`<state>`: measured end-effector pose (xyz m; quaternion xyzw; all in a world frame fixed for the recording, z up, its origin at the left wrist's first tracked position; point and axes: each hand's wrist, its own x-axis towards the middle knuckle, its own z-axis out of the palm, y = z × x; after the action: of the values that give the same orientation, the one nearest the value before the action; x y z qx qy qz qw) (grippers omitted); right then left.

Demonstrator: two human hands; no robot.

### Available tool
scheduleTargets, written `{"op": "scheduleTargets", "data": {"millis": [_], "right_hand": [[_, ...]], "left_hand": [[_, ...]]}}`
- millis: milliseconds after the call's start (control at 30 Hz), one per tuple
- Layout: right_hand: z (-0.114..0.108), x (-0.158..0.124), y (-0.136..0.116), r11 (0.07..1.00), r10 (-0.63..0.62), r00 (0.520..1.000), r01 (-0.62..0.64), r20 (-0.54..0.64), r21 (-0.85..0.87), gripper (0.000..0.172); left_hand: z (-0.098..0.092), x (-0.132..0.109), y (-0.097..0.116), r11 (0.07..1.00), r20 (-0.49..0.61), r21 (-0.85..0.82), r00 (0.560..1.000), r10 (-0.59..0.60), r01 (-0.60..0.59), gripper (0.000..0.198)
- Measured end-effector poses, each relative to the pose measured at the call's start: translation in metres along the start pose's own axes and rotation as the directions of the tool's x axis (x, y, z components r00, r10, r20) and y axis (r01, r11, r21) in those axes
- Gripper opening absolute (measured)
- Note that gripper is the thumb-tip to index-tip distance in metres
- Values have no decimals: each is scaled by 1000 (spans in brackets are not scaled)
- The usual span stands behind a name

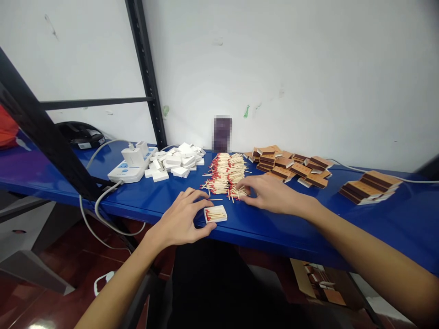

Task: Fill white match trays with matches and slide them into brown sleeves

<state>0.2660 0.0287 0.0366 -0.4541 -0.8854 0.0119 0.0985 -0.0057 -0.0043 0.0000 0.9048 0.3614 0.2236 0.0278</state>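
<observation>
My left hand [185, 218] holds a small white matchbox tray [221, 209] at the table's front edge, thumb on the near side and fingers on the far side. Several red-headed matches [215, 215] lie inside it, heads to the left. A single loose match [216, 199] rests just beyond the tray. My right hand [265, 192] is at the near right end of a big heap of matches [222, 171], its thumb and fingers curled around a few of them. How many it grips is hard to make out.
White inner trays [178, 159] are piled left of the matches. Brown matchbox sleeves [284, 164] lie heaped on the right, with a stack [370, 186] farther right. A power strip [132, 167] with cables stands by the black shelf post [147, 73]. Below, a cardboard box [302, 281] holds matchboxes.
</observation>
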Motion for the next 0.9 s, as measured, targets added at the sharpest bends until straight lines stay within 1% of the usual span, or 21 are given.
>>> {"op": "scheduleTargets", "data": {"millis": [100,167,333,433,533,667,800,900], "right_hand": [[4,1,-2,999,-47,999,47,-9,-16,33],[8,2,-7,999,-46,999,46,-5,-22,30],[19,14,-21,995,80,992,-86,-98,-58,28],[22,18,-24,992,100,989,-107,-112,-61,26],[22,15,-21,993,102,989,-107,-107,-49,21],[19,5,-13,993,105,990,-111,-97,-51,19],[19,-3,-7,993,114,989,-116,-90,-13,15],[20,-5,-5,995,102,990,-102,-94,12,15]], "left_hand": [[0,0,0,1000,24,8,1000,8,-9,39],[0,0,1,1000,31,7,999,9,-9,40],[0,0,1,1000,30,0,1000,-2,2,39],[0,0,1,1000,26,-5,1000,-7,7,38],[-1,0,1,1000,24,-11,1000,1,0,38],[-1,0,1,1000,30,-9,999,10,-10,39],[0,0,2,1000,38,-8,999,3,-2,39],[-1,0,2,1000,45,-16,999,0,1,39]]}}
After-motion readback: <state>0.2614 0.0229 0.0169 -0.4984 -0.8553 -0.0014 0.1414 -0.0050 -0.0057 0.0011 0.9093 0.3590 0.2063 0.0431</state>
